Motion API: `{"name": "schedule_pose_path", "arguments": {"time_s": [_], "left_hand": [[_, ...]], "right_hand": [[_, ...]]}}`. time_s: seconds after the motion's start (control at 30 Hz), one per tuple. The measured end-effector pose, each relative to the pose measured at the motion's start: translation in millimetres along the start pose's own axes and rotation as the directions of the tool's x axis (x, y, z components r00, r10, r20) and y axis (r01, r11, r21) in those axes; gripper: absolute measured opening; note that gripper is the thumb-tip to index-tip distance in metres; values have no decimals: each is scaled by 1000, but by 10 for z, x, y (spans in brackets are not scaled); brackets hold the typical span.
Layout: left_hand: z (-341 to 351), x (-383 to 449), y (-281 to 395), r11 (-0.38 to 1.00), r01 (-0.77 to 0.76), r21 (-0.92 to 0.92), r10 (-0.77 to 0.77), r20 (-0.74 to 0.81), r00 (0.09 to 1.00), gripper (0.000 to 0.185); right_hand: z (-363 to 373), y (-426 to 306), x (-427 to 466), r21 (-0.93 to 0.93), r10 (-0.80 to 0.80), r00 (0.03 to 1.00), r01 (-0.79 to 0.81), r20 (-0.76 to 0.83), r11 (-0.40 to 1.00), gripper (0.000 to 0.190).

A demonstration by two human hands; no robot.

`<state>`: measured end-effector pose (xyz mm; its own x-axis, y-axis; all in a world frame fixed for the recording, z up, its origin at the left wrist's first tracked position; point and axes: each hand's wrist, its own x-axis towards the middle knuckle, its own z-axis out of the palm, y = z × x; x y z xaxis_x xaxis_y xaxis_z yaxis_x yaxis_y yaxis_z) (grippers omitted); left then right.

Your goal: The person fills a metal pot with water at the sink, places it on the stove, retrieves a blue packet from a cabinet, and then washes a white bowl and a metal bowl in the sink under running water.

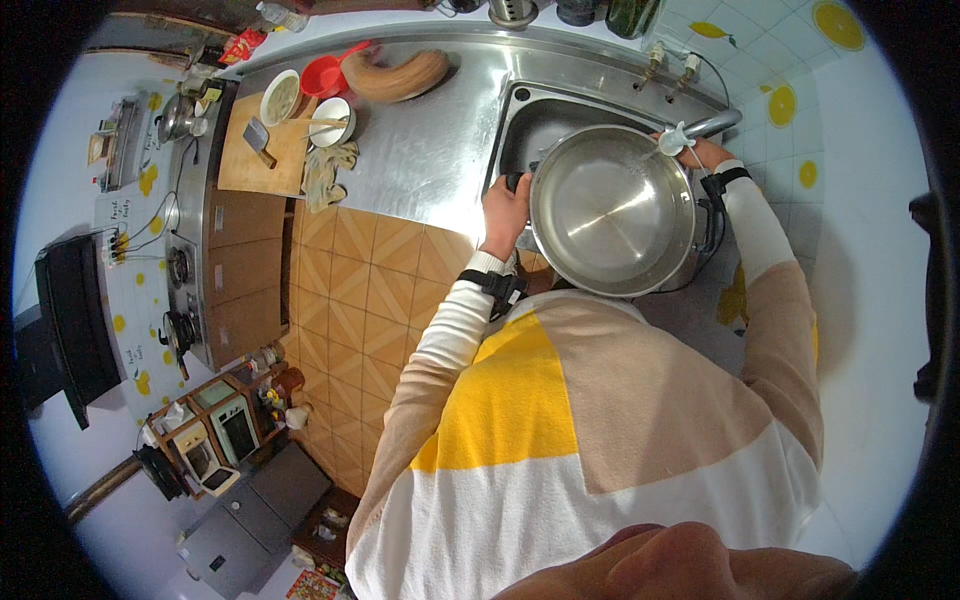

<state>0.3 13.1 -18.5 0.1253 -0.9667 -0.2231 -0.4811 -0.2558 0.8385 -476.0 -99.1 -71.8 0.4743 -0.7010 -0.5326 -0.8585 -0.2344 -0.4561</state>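
Note:
A wide stainless steel pot [551, 217] is held over the front of the sink [517, 142], its open top facing up. My left hand [506, 214] grips the black side handle [514, 181] of this pot. Its other black handle [705, 225] hangs free on the right. My right hand [703, 153] is closed about the outlet end of the curved metal faucet [716, 122], which carries a white nozzle [675, 140]. A thin stream of water falls from there into the pot, where shallow clear water appears to lie. The nozzle partly hides my right fingers.
Left on the steel counter [427, 150] are a wooden cutting board [232, 169] with a cleaver [256, 136], two bowls, a red ladle [322, 77], a curved brown gourd-like object [397, 79] and gloves [326, 172]. A tiled wall [765, 165] stands close on the right.

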Motion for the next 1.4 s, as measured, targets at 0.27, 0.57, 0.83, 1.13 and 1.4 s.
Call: {"name": "schedule_pose_path", "arguments": {"time_s": [0.27,0.57,0.83,1.13,1.4], "left_hand": [[-13,-35,-3,988,-88,126,97,-62,993,54],[-30,-74,44,991,-101,90,107,-68,992,54],[-68,-86,109,993,-58,101,63,-44,997,52],[-37,-67,54,988,-115,101,123,-79,989,53],[-10,-27,-7,991,-86,104,92,-49,995,53]], "right_hand": [[34,33,-10,-43,105,994,-105,-14,994,54],[132,164,-17,217,53,993,-29,-106,976,48],[-27,-195,-204,227,117,984,-85,-131,970,32],[10,-174,-159,160,158,972,-130,-176,979,28],[23,-165,-193,152,157,970,-130,-184,980,28]]}}
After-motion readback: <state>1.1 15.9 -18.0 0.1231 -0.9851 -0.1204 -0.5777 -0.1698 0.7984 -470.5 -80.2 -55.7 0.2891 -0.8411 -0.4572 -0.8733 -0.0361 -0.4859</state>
